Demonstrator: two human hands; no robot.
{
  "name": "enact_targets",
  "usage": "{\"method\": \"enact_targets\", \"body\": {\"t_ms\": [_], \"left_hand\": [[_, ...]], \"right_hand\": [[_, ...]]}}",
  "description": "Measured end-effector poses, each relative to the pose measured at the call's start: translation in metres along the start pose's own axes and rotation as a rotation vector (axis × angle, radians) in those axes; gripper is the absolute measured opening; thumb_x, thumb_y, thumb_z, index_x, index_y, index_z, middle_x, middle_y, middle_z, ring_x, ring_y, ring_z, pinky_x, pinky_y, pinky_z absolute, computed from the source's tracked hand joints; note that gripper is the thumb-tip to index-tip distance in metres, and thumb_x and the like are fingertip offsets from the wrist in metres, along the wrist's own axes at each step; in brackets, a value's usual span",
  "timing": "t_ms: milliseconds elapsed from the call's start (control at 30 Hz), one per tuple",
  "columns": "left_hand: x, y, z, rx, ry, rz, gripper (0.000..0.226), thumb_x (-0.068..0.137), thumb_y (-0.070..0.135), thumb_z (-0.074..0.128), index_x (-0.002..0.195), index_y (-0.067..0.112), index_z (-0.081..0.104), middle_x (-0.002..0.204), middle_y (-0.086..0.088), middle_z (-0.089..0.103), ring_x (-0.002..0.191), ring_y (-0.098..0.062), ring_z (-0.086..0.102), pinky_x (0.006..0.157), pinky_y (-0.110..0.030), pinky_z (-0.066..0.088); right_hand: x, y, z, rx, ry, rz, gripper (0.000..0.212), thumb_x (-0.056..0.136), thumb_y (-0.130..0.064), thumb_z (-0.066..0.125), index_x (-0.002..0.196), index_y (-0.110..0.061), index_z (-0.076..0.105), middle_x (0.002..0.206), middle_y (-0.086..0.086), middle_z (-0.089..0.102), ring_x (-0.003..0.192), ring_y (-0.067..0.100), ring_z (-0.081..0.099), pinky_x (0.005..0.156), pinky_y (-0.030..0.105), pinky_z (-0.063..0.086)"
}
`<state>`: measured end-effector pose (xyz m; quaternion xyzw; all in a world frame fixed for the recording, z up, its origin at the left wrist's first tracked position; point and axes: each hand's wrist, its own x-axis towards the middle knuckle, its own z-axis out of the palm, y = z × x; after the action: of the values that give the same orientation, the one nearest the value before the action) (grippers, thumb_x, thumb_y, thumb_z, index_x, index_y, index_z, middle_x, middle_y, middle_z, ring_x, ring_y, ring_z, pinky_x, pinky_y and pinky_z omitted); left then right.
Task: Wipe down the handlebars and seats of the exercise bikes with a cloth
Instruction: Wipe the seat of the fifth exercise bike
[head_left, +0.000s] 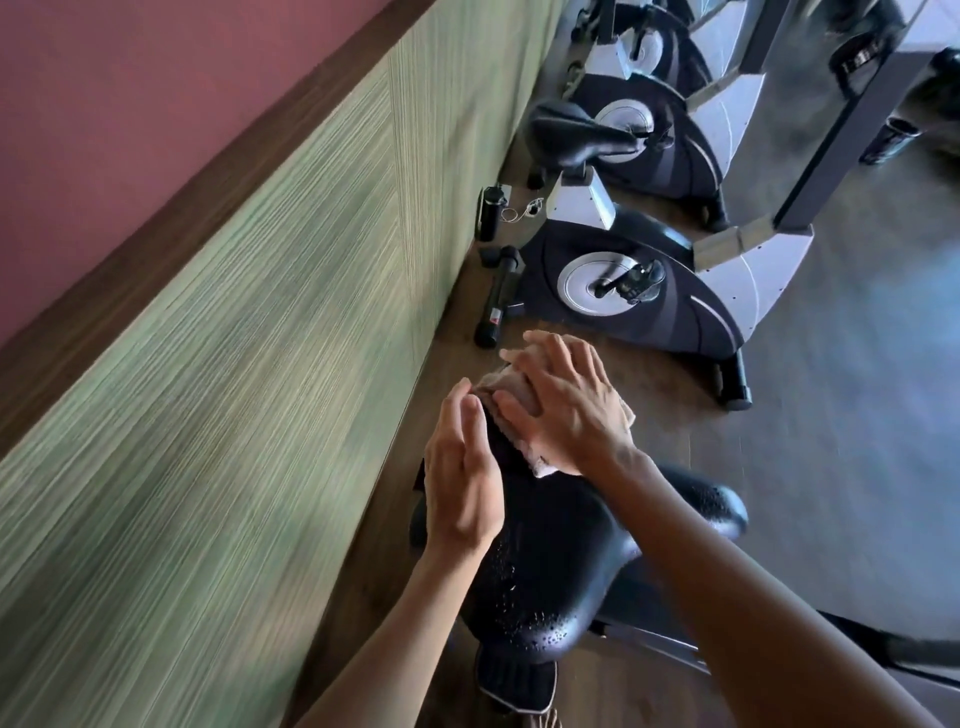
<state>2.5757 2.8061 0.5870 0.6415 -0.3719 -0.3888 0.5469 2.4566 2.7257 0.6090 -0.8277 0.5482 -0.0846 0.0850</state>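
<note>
Below me is the black seat (550, 561) of the nearest exercise bike, with wet drops on its surface. A pale pink cloth (519, 395) lies over the seat's far end. My right hand (566, 400) presses flat on the cloth with straight fingers. My left hand (462, 467) rests with straight fingers against the seat's left side, beside the cloth. The seat's far tip is hidden under the cloth and hands.
A second bike (649, 291) stands just ahead, its seat (582, 135) black, with more bikes behind it. A green panelled wall (249, 312) runs along the left. A black bottle (491, 213) and a cable lie on the wooden floor by the wall.
</note>
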Motion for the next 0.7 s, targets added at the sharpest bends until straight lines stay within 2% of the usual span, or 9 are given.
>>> {"method": "enact_targets", "body": {"t_ms": [67,100,200,267,300,367,467,600,700], "left_hand": [[0.0,0.002,0.001,0.031,0.008,-0.008,0.075,0.096,0.065,0.019,0.144,0.019,0.054,0.144,-0.001,0.06,0.135,-0.015,0.052,0.116,-0.041,0.039],[-0.001,0.003,0.001,0.055,0.011,-0.011,0.073,0.098,0.062,0.019,0.146,0.018,0.053,0.146,-0.001,0.058,0.137,-0.014,0.05,0.118,-0.035,0.036],[-0.002,0.006,0.002,0.095,-0.003,-0.012,0.072,0.101,0.059,0.017,0.15,0.017,0.049,0.152,0.002,0.053,0.135,0.004,0.042,0.107,-0.005,0.027],[-0.004,0.008,0.002,0.096,-0.024,-0.018,0.072,0.103,0.061,0.016,0.151,0.019,0.048,0.153,0.005,0.051,0.128,0.014,0.037,0.1,0.004,0.022],[-0.004,0.008,0.002,0.096,-0.027,-0.017,0.072,0.102,0.062,0.015,0.151,0.02,0.048,0.154,0.006,0.051,0.129,0.014,0.037,0.101,0.003,0.022],[-0.003,0.006,0.002,0.102,-0.011,-0.003,0.074,0.1,0.063,0.015,0.15,0.02,0.049,0.152,0.006,0.053,0.134,0.007,0.042,0.109,-0.009,0.029],[-0.001,0.002,0.003,0.072,0.024,0.004,0.079,0.095,0.067,0.015,0.146,0.019,0.053,0.146,0.003,0.059,0.135,-0.003,0.049,0.116,-0.029,0.038],[0.001,0.003,0.005,0.016,0.064,0.018,0.075,0.097,0.065,0.019,0.144,0.019,0.055,0.14,0.005,0.063,0.129,0.0,0.055,0.111,-0.031,0.044],[-0.002,0.003,0.003,0.032,0.109,0.001,0.081,0.094,0.068,0.018,0.148,0.017,0.05,0.143,0.001,0.061,0.129,-0.002,0.054,0.11,-0.026,0.043]], "right_hand": [[-0.029,0.005,-0.003,-0.007,0.001,-0.088,0.057,0.093,-0.061,0.041,0.144,-0.037,0.049,0.15,-0.006,0.04,0.138,0.024,0.032,0.118,0.042,0.032],[-0.049,0.008,-0.005,-0.012,0.003,-0.116,0.057,0.095,-0.058,0.043,0.147,-0.037,0.047,0.151,-0.004,0.04,0.139,0.025,0.033,0.119,0.041,0.031],[-0.095,0.021,-0.011,-0.061,0.036,-0.099,0.063,0.098,-0.057,0.043,0.155,-0.03,0.04,0.159,0.0,0.036,0.145,0.029,0.033,0.119,0.043,0.034],[-0.094,0.025,-0.008,-0.077,0.023,-0.022,0.073,0.097,-0.061,0.036,0.161,-0.026,0.027,0.165,0.002,0.026,0.152,0.028,0.025,0.122,0.044,0.03],[-0.085,0.022,-0.007,-0.066,0.007,0.034,0.079,0.096,-0.064,0.031,0.163,-0.025,0.017,0.168,0.002,0.02,0.155,0.027,0.018,0.124,0.043,0.025],[-0.054,0.014,-0.002,-0.018,-0.011,0.136,0.087,0.092,-0.068,0.023,0.164,-0.021,0.006,0.17,0.005,0.012,0.157,0.026,0.006,0.127,0.043,0.016],[-0.005,0.004,0.004,0.022,-0.012,0.164,0.09,0.087,-0.067,0.018,0.164,-0.02,0.01,0.168,0.008,0.017,0.156,0.028,0.009,0.127,0.044,0.013],[0.031,-0.009,0.001,0.027,-0.037,-0.067,0.081,0.086,-0.063,0.023,0.155,-0.024,0.037,0.154,-0.001,0.04,0.146,0.021,0.026,0.123,0.04,0.023],[0.017,-0.004,0.0,0.015,-0.062,-0.27,0.073,0.091,-0.058,0.035,0.157,-0.027,0.036,0.161,-0.003,0.034,0.153,0.022,0.021,0.125,0.043,0.021]]}}
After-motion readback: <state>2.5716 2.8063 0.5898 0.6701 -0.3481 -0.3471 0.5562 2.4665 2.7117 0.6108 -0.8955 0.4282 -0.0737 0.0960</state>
